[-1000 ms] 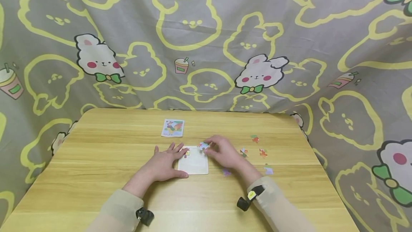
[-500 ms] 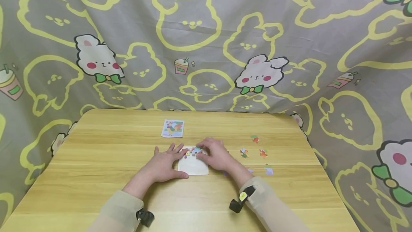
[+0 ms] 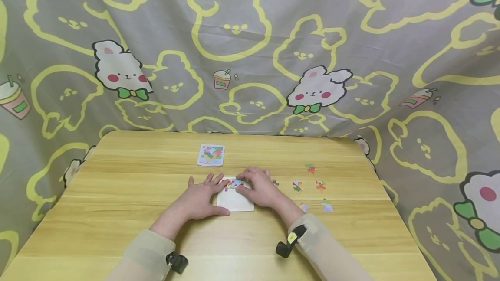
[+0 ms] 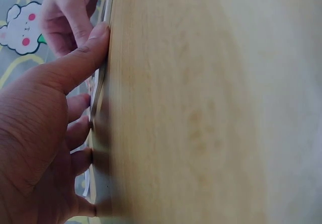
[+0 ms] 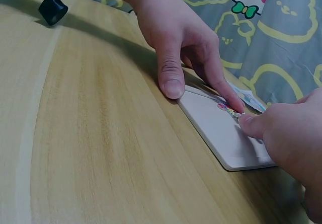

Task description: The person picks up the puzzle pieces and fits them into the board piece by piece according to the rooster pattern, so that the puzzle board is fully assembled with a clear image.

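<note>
A white square puzzle tray (image 3: 239, 204) lies on the table in the head view. My left hand (image 3: 198, 200) rests along its left side with fingers spread, thumb at the near corner and index fingertip on a colourful puzzle piece (image 3: 225, 184) in the far left corner. Beside that, my right hand (image 3: 261, 188) pinches a bluish puzzle piece (image 3: 236, 183) at the tray's far edge. The right wrist view shows the right thumb and left index fingertip close together over the pieces, the rest of the tray (image 5: 214, 128) bare. Right-hand fingers partly cover the held piece.
Several loose puzzle pieces (image 3: 297, 185) lie to the right of the tray, one of them (image 3: 275, 182) partly behind the right hand. A picture card (image 3: 211, 155) with a rooster lies beyond the tray. A patterned curtain (image 3: 250, 55) hangs behind the wooden table (image 3: 129, 172).
My right hand has carried the bluish piece leftward from the tray's far right corner to beside the corner piece. The left hand has stayed in place.
</note>
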`<state>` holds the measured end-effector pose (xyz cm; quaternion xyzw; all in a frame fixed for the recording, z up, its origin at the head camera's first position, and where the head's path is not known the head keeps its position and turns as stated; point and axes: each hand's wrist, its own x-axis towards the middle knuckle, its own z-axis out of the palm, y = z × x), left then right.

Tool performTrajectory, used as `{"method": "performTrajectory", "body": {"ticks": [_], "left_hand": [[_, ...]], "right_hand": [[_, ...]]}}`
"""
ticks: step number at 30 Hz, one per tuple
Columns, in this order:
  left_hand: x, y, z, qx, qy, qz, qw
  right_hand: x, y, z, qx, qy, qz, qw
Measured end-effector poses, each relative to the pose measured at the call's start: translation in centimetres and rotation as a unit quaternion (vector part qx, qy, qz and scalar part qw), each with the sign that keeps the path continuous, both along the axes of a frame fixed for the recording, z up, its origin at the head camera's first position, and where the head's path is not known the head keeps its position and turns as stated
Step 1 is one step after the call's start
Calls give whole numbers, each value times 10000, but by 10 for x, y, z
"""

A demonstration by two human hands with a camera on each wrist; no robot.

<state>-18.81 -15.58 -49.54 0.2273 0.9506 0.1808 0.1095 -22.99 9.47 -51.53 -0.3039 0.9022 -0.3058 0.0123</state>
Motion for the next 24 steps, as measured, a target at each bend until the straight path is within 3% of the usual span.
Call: {"method": "performTrajectory", "body": {"ticks": [24], "left_hand": [[0, 5, 6, -311, -26, -39, 9995]], "right_hand": [[-2, 0, -1, 85, 92, 30, 9999]]}}
